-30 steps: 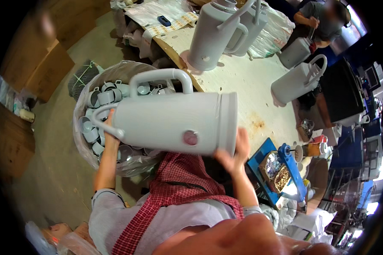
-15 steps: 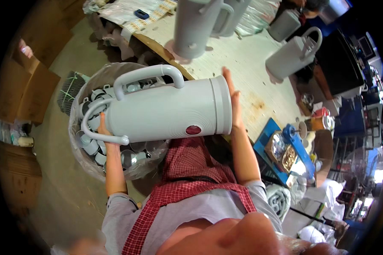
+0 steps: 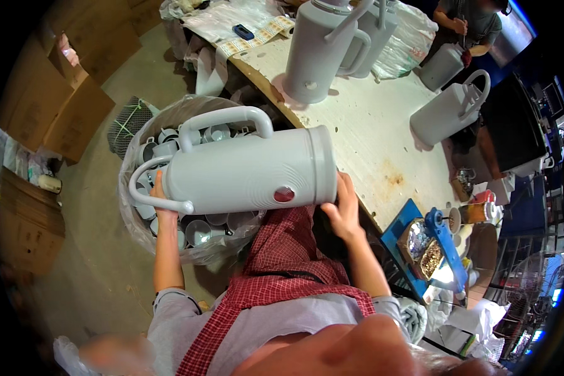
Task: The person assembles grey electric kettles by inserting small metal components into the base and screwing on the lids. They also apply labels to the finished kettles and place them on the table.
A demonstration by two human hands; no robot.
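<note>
Bare tabletop (image 3: 382, 135) is left open right of the held jug (image 3: 244, 172); the left is blocked by the lined bin (image 3: 131, 213) of parts.

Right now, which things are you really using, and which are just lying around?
Using: grey jug, held sideways by left hand and right hand.

Lying around: bin of cups, upright jugs, tipped jug, cardboard boxes, blue tray.

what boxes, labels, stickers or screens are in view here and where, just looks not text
Cardboard boxes: brown, stacked along the far left by the floor.
Label sheets: pale strips of small stickers, at the table's far end.
Round sticker: small red oval on the grey flask held sideways in both hands.
Dark device: small, flat, rectangular, beside the label sheets; whether it is a screen cannot be told.
</note>
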